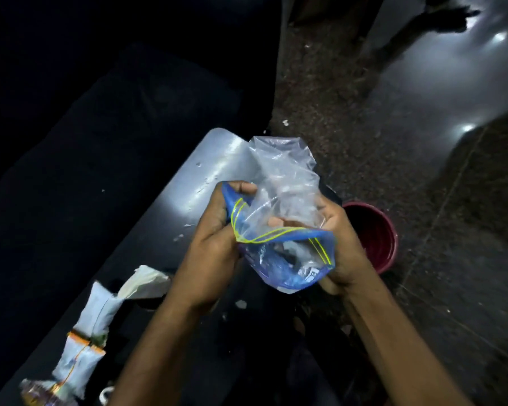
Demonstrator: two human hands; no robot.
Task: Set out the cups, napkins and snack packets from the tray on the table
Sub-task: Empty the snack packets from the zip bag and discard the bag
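Observation:
I hold a clear plastic zip bag [282, 183] with a blue top band and yellow lines over the dark table [188, 183]. My left hand [214, 238] grips the bag's left rim. My right hand [335, 241] grips the right rim, fingers curled into the mouth. Small pale items lie inside the bag's lower part, unclear what they are. A strip of white snack packets [82, 338] lies on the table at the lower left. A white napkin-like piece [147, 279] lies just beyond them.
A dark red bucket [376, 235] stands on the speckled floor to the right of the table. White crumbs are scattered on the tabletop. The left side of the scene is very dark. A shiny wet floor reflects lights at the upper right.

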